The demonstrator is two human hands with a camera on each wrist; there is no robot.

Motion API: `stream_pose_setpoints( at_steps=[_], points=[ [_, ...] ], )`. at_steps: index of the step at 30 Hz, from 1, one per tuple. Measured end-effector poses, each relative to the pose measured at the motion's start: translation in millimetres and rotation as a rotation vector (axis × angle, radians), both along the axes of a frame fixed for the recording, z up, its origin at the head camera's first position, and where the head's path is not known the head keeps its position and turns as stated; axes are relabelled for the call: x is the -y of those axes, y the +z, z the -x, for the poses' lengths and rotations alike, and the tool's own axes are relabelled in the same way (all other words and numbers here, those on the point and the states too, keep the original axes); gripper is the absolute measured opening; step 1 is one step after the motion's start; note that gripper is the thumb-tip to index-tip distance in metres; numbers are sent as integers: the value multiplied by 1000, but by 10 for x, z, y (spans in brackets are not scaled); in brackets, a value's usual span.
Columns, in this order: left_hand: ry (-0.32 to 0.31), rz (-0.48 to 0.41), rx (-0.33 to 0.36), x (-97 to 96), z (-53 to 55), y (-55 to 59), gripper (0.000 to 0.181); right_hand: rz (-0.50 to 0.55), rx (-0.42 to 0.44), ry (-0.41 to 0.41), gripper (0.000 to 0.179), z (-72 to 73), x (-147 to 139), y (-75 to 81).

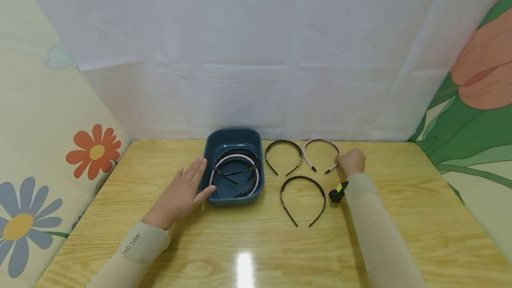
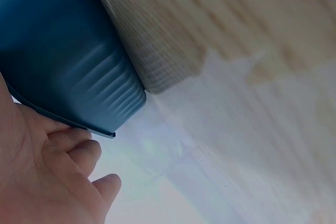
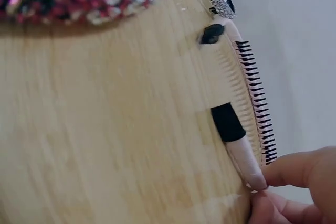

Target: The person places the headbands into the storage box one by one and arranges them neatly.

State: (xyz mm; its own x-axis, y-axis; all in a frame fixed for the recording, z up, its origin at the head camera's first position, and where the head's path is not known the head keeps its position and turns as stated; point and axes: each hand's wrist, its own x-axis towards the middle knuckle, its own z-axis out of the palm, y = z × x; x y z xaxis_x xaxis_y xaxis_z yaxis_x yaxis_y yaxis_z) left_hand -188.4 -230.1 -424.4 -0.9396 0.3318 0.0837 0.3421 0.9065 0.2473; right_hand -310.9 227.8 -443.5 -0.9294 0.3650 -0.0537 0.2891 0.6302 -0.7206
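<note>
My right hand (image 1: 352, 162) pinches one side of a pink headband (image 1: 320, 140) near the table's back edge. In the right wrist view, thumb and finger meet on the pink band (image 3: 245, 163) just behind its black tip; dark comb teeth line the curve. My left hand (image 1: 180, 194) rests with extended fingers against the left rim of a blue plastic basin (image 1: 233, 135). Its thumb lies over the rim. Inside the basin are several headbands, a pale one (image 1: 236, 156) on top of black ones. The left wrist view shows the basin's ribbed outer wall (image 2: 100, 77) beside the fingers.
Right of the basin lie a black toothed headband (image 1: 283, 142) and, nearer the front, another black headband (image 1: 302, 178), whose rhinestones (image 3: 100, 3) show in the right wrist view. A white sheet (image 1: 240, 57) hangs behind the wooden table (image 1: 200, 257). Flower-printed walls flank both sides.
</note>
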Motion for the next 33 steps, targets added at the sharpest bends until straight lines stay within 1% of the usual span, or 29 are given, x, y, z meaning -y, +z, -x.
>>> stream_pose_setpoints(
  at_steps=[3, 12, 15, 19, 20, 22, 25, 27, 29, 30, 33],
  points=[
    [0, 0, -2, 1, 2, -6, 85, -24, -11, 4, 28, -5, -16, 15],
    [2, -3, -3, 4, -7, -9, 85, -7, -19, 3, 30, -28, -31, 31],
    [2, -6, -1, 2, -12, -9, 85, 0, -20, 2, 31, -24, -58, 16],
    [2, -6, 0, -2, -16, -5, 85, 42, -6, 4, 29, 4, -127, -16],
    [3, -6, 2, -3, -17, -3, 85, 65, 0, 6, 26, 13, -148, -22],
    [4, -8, 4, -6, -20, 1, 86, 157, 17, 16, 22, 20, -183, -26],
    [4, -7, 5, -10, -20, 9, 86, 349, 39, 32, 16, 16, -217, -8],
    [4, -5, 7, -11, -20, 14, 86, 473, 45, 37, 18, -1, -230, 15],
    [5, 0, 7, -12, -17, 17, 86, 564, 49, 48, 21, -25, -238, 48],
    [6, 2, 8, -11, -16, 17, 86, 604, 54, 50, 20, -41, -243, 64],
    [9, 5, 10, -8, -13, 18, 86, 675, 71, 83, 14, -84, -279, 93]
  ],
)
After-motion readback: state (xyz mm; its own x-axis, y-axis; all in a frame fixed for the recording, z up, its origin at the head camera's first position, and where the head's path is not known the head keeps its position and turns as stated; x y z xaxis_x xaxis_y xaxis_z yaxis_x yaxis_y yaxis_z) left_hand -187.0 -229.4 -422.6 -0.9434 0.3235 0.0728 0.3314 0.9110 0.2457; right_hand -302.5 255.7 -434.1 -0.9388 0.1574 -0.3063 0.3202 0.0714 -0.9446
